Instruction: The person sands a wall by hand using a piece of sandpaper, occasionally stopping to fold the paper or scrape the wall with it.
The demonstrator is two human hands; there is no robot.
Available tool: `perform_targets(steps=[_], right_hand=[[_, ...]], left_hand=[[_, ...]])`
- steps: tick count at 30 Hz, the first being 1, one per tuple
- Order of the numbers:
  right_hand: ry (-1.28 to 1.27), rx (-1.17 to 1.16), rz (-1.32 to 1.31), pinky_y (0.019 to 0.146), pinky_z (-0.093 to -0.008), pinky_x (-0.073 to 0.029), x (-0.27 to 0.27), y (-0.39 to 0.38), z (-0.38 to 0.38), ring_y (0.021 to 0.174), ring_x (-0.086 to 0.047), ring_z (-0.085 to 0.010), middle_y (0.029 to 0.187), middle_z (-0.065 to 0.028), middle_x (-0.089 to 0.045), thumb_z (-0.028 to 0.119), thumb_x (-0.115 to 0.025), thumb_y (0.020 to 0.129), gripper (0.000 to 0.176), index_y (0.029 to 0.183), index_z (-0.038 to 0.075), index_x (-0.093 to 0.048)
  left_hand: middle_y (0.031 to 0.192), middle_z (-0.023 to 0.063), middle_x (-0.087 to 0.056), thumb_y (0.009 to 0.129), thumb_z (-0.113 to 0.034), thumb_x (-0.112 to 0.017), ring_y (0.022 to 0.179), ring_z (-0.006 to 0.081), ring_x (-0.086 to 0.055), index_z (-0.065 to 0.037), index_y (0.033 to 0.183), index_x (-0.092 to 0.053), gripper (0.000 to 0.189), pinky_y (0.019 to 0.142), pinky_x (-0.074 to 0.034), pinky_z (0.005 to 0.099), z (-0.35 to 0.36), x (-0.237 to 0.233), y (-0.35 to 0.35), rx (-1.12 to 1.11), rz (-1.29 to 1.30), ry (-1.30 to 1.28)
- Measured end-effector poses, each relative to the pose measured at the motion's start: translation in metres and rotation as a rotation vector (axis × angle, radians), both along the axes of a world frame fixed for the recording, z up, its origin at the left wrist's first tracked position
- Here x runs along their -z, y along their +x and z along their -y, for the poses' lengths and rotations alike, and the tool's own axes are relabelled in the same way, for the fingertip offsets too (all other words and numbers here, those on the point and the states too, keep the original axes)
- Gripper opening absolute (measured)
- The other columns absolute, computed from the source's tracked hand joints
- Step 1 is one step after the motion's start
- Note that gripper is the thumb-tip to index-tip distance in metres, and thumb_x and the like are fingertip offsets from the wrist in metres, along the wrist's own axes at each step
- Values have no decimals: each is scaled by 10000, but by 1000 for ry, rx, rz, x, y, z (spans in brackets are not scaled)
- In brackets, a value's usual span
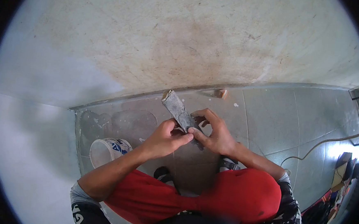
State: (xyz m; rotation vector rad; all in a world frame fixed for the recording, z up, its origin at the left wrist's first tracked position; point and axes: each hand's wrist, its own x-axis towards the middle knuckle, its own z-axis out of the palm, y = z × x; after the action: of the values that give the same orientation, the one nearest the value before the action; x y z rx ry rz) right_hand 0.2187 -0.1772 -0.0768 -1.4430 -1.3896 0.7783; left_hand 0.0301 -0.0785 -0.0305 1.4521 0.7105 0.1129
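Note:
A sanding block (177, 109), long and narrow and wrapped in worn grey sandpaper, is held in front of me above my knees. It tilts, with its far end toward the wall showing a yellowish-brown core. My left hand (164, 140) grips its near part from the left, the thumb lying along the lower edge. From the right, my right hand (216, 133) pinches the block, thumb pressed on its face and the forefinger arched over. The block's underside and some fingertips are hidden.
A white bucket (122, 146) with blue lettering stands on the tiled floor (269, 117) at left. By the patchy wall (191, 47) lies a small orange object (221, 93). A hose or cable (321, 142) curves across the floor at right, near piled items (339, 179).

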Motion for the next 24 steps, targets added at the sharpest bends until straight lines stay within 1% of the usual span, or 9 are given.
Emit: perform_targets(steps=[1,3,6,10,13,15,17,22,24], right_hand=[[-3,-37,-42,811,-370,-523,0,1,1,928,-646,-271,1070,-162,-640,244,-809,849,523,1243,-18,-585],[-3,-67,-92,830,-374,-516,-4,1,2,971,-636,-271,1129,-169,-629,216,-823,827,548,1268,-11,-588],[-24,-108,-84,844,-381,-510,-11,3,1,992,-633,-273,1149,-167,-622,226,-821,824,543,1261,-8,-601],[18,-131,-172,857,-388,-508,-6,11,2,983,-635,-282,1119,-181,-630,257,-777,867,503,1251,-20,-606],[52,-113,-203,828,-379,-517,0,15,3,943,-648,-270,1083,-194,-653,260,-723,914,453,1239,-34,-610],[78,-80,-189,812,-369,-522,0,16,6,915,-659,-253,1058,-192,-674,250,-692,940,422,1236,-39,-613],[-281,1,-586,761,-362,-532,-9,15,10,822,-673,-224,991,-177,-708,246,-625,988,388,1247,-42,-609],[-110,65,-328,738,-377,-537,-3,15,6,771,-678,-212,930,-205,-709,225,-569,1017,360,1256,-42,-602],[-52,61,-216,747,-383,-536,-1,15,6,779,-684,-223,929,-223,-700,220,-561,1018,356,1258,-40,-602]], left_hand=[[1006,51,-670,989,-211,-646,910,122,-636,21,1126,-608,272,804,-511,280,-2,-1,0,7,-6,2],[1077,46,-657,1026,-308,-599,1007,119,-613,9,1164,-602,346,864,-501,291,-9,-2,0,-34,37,-265],[1101,57,-653,1058,-396,-530,1052,120,-597,4,1194,-602,429,898,-495,300,-12,-3,2,5,-14,-145],[1115,66,-656,1068,-397,-511,1048,132,-614,13,1208,-598,442,895,-508,312,-11,-3,2,-30,-28,-76],[1150,115,-655,1088,-365,-461,1078,191,-644,62,1225,-574,462,974,-527,344,-11,-11,5,-3,-6,-59],[1140,107,-656,1086,-356,-471,1066,193,-649,59,1233,-570,451,964,-527,347,-10,-9,5,-100,49,-128],[1148,105,-655,1082,-352,-478,1060,195,-652,56,1244,-566,448,961,-526,352,-12,-6,3,-140,6,-134],[1165,107,-664,1064,-332,-525,1067,190,-647,50,1240,-579,425,963,-521,366,-15,-7,3,-202,-135,-144],[1119,104,-691,1041,-296,-582,1024,174,-662,54,1181,-622,379,916,-549,351,-14,0,3,-195,-148,-23]])
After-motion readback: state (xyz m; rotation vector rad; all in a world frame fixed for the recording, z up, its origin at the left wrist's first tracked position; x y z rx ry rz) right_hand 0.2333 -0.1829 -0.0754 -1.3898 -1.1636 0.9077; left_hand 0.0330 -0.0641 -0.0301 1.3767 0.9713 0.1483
